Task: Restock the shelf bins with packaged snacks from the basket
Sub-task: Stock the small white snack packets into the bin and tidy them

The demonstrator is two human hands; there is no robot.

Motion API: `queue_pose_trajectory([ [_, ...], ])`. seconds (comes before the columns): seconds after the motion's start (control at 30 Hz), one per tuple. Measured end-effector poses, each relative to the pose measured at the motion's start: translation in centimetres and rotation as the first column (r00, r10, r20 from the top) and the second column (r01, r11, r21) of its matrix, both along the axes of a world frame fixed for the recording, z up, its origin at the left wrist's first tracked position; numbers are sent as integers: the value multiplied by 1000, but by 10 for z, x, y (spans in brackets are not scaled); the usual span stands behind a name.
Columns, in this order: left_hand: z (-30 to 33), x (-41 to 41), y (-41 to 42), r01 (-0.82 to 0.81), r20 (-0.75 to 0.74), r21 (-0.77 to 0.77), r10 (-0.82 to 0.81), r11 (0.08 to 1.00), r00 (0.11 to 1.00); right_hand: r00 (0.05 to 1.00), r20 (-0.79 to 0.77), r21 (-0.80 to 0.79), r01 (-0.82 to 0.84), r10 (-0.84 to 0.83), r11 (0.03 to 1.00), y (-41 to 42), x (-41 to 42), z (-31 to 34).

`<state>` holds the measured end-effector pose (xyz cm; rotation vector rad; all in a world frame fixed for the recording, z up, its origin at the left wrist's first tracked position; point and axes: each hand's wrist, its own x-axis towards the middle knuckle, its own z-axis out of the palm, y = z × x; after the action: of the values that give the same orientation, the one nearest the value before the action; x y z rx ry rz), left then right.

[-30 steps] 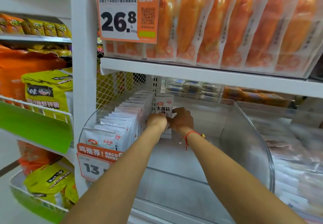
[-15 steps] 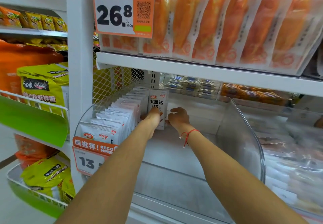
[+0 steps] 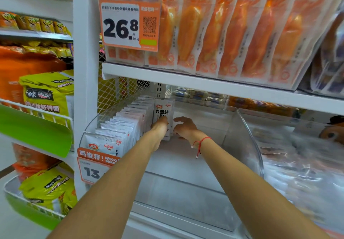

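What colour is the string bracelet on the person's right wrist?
Red; the bracelet shows clearly in the head view.

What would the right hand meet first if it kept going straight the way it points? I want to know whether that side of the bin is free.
The right hand points left and slightly back, so it would probably first meet the upright white snack packet that the left hand steadies. Depth is unclear.

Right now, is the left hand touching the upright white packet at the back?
Touching: in the head view, left hand fingers press against the upright white packet face.
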<state>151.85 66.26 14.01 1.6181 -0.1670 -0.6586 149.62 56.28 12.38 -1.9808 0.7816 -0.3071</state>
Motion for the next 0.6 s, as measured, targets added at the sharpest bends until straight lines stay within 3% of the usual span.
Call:
queue_pose_trajectory([
  [0.17,18,-24,21,-9,15,-67,10,998,1000,991,81,-34,110,-107,993,23,-41,22],
  [0.37,43,-86,64,-16,92,-130,28,991,995,996,85,-159,19,-5,987,58,-121,54],
  [0.43,39,-105,82,-11,256,-76,30,997,966,993,112,-141,-26,42,990,73,-151,59],
  [0.5,29,-124,104,-29,472,77,-11,997,881,992,109,-131,-50,65,990,87,-179,57],
  [0.6,9,-154,136,-50,579,193,-72,980,812,994,67,-127,-75,84,989,104,-220,43],
])
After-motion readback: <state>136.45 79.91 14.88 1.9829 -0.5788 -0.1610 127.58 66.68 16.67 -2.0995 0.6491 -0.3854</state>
